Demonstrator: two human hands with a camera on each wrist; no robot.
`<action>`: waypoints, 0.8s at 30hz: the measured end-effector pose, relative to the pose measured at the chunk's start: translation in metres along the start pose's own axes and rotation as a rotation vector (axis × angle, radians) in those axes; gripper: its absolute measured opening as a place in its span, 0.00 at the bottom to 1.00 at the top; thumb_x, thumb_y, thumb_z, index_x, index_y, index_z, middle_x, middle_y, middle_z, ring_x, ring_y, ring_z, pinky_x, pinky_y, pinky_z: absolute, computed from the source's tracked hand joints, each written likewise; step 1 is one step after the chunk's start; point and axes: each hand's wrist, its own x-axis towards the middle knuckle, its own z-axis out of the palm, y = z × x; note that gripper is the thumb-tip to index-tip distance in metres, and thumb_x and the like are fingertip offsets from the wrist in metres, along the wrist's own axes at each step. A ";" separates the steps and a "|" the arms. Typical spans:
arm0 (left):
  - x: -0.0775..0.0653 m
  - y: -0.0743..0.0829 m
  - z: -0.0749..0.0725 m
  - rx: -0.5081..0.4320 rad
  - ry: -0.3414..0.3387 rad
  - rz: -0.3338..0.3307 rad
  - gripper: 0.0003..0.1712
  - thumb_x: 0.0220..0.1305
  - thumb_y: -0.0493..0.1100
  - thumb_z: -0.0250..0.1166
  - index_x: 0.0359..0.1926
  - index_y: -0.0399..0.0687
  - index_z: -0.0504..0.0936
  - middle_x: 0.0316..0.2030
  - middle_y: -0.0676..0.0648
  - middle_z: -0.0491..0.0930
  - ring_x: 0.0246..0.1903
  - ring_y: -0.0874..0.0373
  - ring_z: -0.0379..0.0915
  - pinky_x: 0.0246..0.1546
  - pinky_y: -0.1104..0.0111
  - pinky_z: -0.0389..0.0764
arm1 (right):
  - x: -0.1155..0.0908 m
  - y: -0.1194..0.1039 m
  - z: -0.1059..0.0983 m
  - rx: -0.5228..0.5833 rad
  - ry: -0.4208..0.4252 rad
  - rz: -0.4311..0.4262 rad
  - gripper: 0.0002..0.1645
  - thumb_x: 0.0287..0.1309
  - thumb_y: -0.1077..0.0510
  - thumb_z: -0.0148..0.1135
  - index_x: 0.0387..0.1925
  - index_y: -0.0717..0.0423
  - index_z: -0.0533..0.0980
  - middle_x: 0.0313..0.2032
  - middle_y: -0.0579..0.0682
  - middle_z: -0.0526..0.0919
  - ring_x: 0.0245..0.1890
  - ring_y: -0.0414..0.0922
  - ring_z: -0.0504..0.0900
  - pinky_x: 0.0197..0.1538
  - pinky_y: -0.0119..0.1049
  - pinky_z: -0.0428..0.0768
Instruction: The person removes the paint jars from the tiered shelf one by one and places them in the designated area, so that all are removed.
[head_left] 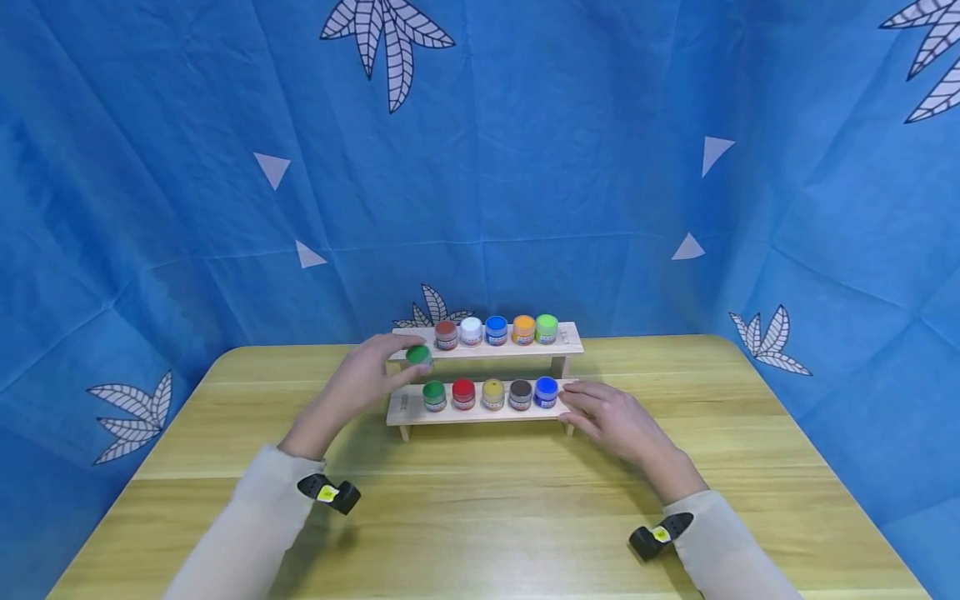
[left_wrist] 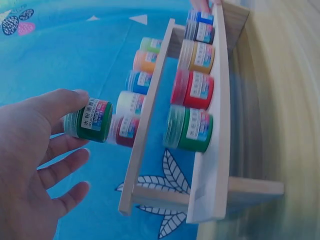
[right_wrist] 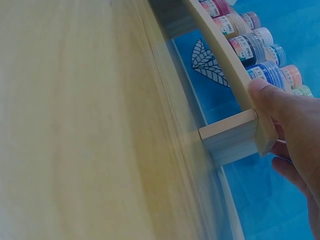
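Observation:
My left hand (head_left: 367,371) pinches a green paint jar (left_wrist: 91,119) between thumb and fingers, just off the left end of the back shelf (head_left: 487,354). Its other fingers spread loosely below the jar in the left wrist view. My right hand (head_left: 611,417) grips the right end of the front shelf (head_left: 450,417) of a wooden stand, thumb on the front edge beside a dark blue jar (head_left: 546,392). Along that shelf also stand a green jar (head_left: 434,396), a red jar (head_left: 463,394), a yellow jar (head_left: 492,394) and a dark brown jar (head_left: 521,394).
The back shelf carries a reddish-brown jar (head_left: 446,335), a white jar (head_left: 471,332), a blue jar (head_left: 496,330), an orange jar (head_left: 523,329) and a light green jar (head_left: 547,328). The stand rests on a wooden table (head_left: 480,517), with a blue patterned cloth (head_left: 480,167) hanging behind.

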 end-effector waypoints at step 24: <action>-0.031 0.026 0.032 -0.061 0.025 0.146 0.27 0.59 0.59 0.69 0.56 0.54 0.82 0.55 0.50 0.80 0.57 0.49 0.72 0.57 0.50 0.74 | -0.001 0.003 0.005 0.011 -0.004 0.002 0.25 0.60 0.47 0.67 0.55 0.55 0.80 0.55 0.52 0.81 0.57 0.51 0.78 0.59 0.50 0.75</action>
